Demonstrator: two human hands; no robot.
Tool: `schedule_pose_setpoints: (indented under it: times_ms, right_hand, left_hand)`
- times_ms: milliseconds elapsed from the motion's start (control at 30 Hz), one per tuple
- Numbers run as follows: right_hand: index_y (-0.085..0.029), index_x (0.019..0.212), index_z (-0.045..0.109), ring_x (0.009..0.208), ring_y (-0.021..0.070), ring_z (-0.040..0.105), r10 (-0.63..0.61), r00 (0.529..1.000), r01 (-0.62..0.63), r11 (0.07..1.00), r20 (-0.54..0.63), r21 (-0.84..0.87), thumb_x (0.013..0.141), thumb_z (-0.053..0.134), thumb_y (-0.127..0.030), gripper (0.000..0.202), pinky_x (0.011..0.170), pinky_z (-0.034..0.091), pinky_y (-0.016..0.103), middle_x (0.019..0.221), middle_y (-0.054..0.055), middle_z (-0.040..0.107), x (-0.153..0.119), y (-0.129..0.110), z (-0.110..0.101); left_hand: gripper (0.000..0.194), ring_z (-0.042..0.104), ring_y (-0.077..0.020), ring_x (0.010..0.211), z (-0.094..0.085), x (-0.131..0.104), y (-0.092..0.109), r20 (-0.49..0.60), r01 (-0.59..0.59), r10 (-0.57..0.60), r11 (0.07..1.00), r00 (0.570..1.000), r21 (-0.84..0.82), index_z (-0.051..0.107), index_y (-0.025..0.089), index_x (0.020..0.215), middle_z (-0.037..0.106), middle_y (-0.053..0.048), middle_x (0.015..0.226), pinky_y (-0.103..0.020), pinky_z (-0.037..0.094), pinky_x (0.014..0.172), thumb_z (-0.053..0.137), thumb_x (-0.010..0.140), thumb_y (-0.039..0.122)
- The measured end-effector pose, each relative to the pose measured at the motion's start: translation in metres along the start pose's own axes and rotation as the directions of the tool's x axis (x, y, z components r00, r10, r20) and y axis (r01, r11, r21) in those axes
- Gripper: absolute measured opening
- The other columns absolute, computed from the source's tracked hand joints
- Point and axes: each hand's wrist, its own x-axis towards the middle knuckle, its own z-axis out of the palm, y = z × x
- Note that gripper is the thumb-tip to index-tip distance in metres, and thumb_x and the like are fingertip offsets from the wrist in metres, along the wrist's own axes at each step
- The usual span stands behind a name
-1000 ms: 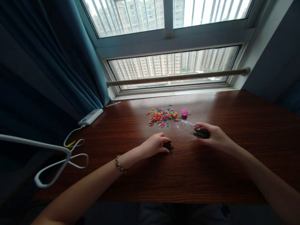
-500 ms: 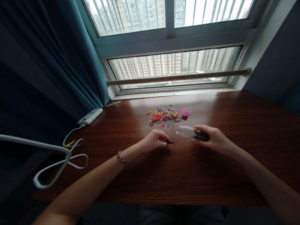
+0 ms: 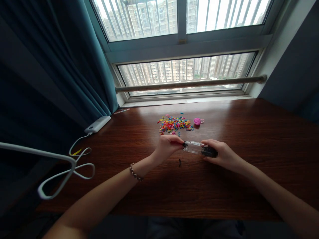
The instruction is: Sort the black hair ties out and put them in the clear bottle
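Note:
My right hand (image 3: pixel 221 152) is closed around the base of a clear plastic bottle (image 3: pixel 194 147). The bottle lies tilted nearly on its side, mouth to the left, with a clump of small black bands (image 3: pixel 209 151) at its bottom end. At the mouth, my left hand (image 3: pixel 170 145) pinches a small black band (image 3: pixel 184 144); how far it is inside the opening I cannot tell. One more small black piece (image 3: pixel 179 162) lies on the table below the bottle. Beyond the hands is a pile of small multicoloured bands (image 3: pixel 174 123), with a pink cap (image 3: pixel 197 121) with a loop beside it.
The brown wooden table (image 3: pixel 239 186) reaches to the window sill. At the left are a white power bank (image 3: pixel 98 124) and its looped white cable (image 3: pixel 84 165). A blue curtain (image 3: pixel 99 76) hangs at the left, and a rail (image 3: pixel 189 85) crosses the window.
My left hand has moved right and slightly up, bringing the black band to the bottle's mouth. My right hand has shifted the bottle a little left and down.

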Motion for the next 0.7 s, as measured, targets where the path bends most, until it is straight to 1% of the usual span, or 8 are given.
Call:
schedule_pose_setpoints:
  times_ms: [67, 167, 267, 367, 467, 533, 633, 700]
  right_hand:
    - [-0.018, 0.110, 0.052, 0.091, 0.0196, 0.056, 0.001, 1.000, -0.001, 1.000, -0.005, 0.001, 0.067, 0.064, -0.018, 0.045, 0.079, 0.044, 0.029, 0.101, 0.005, 0.058, 0.000, -0.001, 0.000]
    - [-0.018, 0.110, 0.052, 0.091, 0.0197, 0.056, 0.009, 1.000, -0.009, 1.000, -0.009, 0.025, 0.066, 0.065, -0.019, 0.046, 0.079, 0.044, 0.029, 0.102, 0.005, 0.059, 0.000, -0.003, 0.001]
    - [-0.018, 0.110, 0.052, 0.091, 0.0196, 0.057, 0.035, 0.999, -0.034, 0.997, -0.014, 0.067, 0.065, 0.066, -0.019, 0.047, 0.079, 0.045, 0.029, 0.101, 0.005, 0.059, 0.000, -0.003, 0.001]
    - [-0.016, 0.110, 0.052, 0.091, 0.0200, 0.057, 0.072, 0.997, -0.069, 0.992, -0.028, 0.104, 0.065, 0.067, -0.020, 0.048, 0.080, 0.045, 0.030, 0.101, 0.006, 0.060, -0.001, -0.001, 0.001]
    - [-0.016, 0.110, 0.052, 0.090, 0.0203, 0.058, 0.101, 0.994, -0.095, 0.985, -0.034, 0.144, 0.064, 0.068, -0.021, 0.049, 0.080, 0.045, 0.030, 0.100, 0.006, 0.061, -0.002, 0.001, 0.001]
    - [-0.015, 0.111, 0.052, 0.089, 0.0204, 0.059, 0.113, 0.993, -0.107, 0.981, -0.028, 0.164, 0.064, 0.068, -0.022, 0.050, 0.080, 0.045, 0.031, 0.100, 0.006, 0.062, -0.002, 0.002, 0.001]
    - [-0.016, 0.112, 0.051, 0.090, 0.0207, 0.058, 0.116, 0.993, -0.110, 0.976, -0.019, 0.186, 0.064, 0.068, -0.023, 0.051, 0.082, 0.045, 0.032, 0.101, 0.005, 0.062, -0.002, 0.003, 0.002]
    - [-0.016, 0.113, 0.051, 0.090, 0.0211, 0.059, 0.110, 0.994, -0.104, 0.972, -0.018, 0.209, 0.064, 0.069, -0.025, 0.052, 0.083, 0.045, 0.033, 0.101, 0.006, 0.062, -0.001, 0.003, 0.002]
  left_hand:
    - [0.005, 0.055, -0.0118, 0.060, 0.002, 0.000, 0.001, -0.057, -0.041, 0.050, 0.987, 0.997, 0.157, 0.066, 0.013, 0.067, 0.063, -0.002, 0.064, -0.022, 0.046, 0.057, 0.068, 0.064, 0.016]
    - [0.004, 0.053, -0.0130, 0.065, 0.004, 0.002, 0.003, -0.058, -0.150, 0.181, 0.925, 0.982, 0.349, 0.066, 0.016, 0.061, 0.061, -0.002, 0.064, -0.023, 0.044, 0.060, 0.070, 0.063, 0.017]
    - [0.005, 0.052, -0.0123, 0.066, 0.004, 0.004, 0.005, -0.033, -0.198, 0.225, 0.908, 0.974, 0.370, 0.068, 0.016, 0.063, 0.059, -0.003, 0.070, -0.023, 0.043, 0.058, 0.069, 0.066, 0.020]
    - [0.009, 0.053, -0.0111, 0.062, 0.002, 0.005, 0.007, 0.011, -0.158, 0.162, 0.942, 0.987, 0.296, 0.069, 0.015, 0.073, 0.061, -0.004, 0.070, -0.022, 0.043, 0.056, 0.065, 0.071, 0.023]
    - [0.014, 0.059, -0.0135, 0.069, 0.000, 0.005, 0.010, 0.000, -0.087, 0.089, 0.981, 0.996, 0.172, 0.067, 0.014, 0.081, 0.066, -0.005, 0.077, -0.024, 0.048, 0.065, 0.066, 0.070, 0.022]
    - [0.021, 0.062, -0.0151, 0.075, -0.002, 0.005, 0.011, -0.004, -0.029, 0.030, 0.999, 1.000, 0.027, 0.064, 0.013, 0.086, 0.067, -0.006, 0.082, -0.026, 0.050, 0.071, 0.068, 0.067, 0.020]
    - [0.031, 0.064, -0.0162, 0.080, -0.006, 0.003, 0.014, 0.038, 0.028, -0.021, 0.980, 0.999, -0.195, 0.058, 0.013, 0.095, 0.067, -0.006, 0.087, -0.030, 0.051, 0.077, 0.069, 0.066, 0.018]
    - [0.033, 0.064, -0.0164, 0.080, -0.010, 0.002, 0.015, 0.041, 0.033, -0.023, 0.964, 0.999, -0.265, 0.056, 0.014, 0.096, 0.067, -0.006, 0.089, -0.032, 0.051, 0.079, 0.069, 0.066, 0.019]
